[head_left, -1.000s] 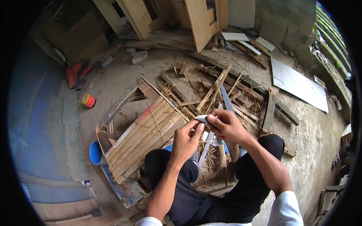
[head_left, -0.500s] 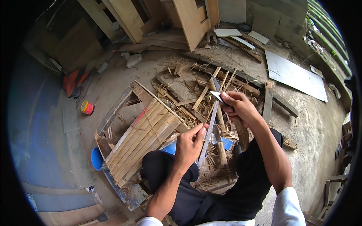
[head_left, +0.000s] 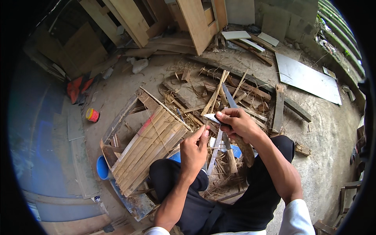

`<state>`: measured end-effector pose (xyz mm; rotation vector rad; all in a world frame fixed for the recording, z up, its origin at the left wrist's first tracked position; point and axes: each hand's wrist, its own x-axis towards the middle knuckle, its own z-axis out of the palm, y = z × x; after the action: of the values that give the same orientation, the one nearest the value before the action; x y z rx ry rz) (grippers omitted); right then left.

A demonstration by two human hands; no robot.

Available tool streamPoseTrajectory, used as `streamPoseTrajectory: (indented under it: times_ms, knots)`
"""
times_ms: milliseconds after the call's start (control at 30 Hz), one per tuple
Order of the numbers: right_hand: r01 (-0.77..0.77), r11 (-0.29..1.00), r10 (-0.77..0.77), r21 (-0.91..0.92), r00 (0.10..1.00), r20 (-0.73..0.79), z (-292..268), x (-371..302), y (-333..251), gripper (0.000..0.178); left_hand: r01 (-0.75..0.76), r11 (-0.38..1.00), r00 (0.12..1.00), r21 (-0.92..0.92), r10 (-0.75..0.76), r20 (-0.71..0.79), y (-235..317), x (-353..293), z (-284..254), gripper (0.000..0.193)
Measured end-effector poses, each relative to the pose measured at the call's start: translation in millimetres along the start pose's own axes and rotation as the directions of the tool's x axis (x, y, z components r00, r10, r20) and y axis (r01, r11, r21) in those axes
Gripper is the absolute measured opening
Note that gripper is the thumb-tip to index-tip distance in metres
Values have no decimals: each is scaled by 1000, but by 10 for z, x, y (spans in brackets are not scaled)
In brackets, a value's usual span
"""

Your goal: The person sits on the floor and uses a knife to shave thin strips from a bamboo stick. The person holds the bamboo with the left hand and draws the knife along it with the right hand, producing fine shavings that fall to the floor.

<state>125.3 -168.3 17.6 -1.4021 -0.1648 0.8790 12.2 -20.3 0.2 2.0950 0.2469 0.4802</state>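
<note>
My left hand pinches a thin wooden strip between thumb and fingertips, above my bent knee. Close beside those fingertips is the pale blade of a knife, gripped in my right hand. A long, curved brown wooden handle shows below that hand. Just past it, a long dark blade lies over the scraps. Other slender strips stick out beyond my hands; whether one is the held strip is unclear. A flat metal-like bar slants beneath them.
Left of my knees sits a slatted wooden frame, with a blue bucket beside it and a small red-yellow tub farther off. Shavings and offcuts litter the floor ahead. Timber beams and a white panel lie at right.
My right hand has drawn back toward me and to the left with the knife. Its blade is now close to my left fingertips. My left hand has barely shifted.
</note>
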Motion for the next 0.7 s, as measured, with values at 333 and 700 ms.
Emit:
streamPoseTrajectory:
  times_ms: [333,700]
  knots:
    - [42,999,-44,-14,891,-452,-152,190,-77,30,193,981,972,31,-196,127,109,-101,-127,21]
    - [353,906,-353,232,935,-47,-557,208,205,25,201,975,952,-94,-172,253,23,-13,-263,21]
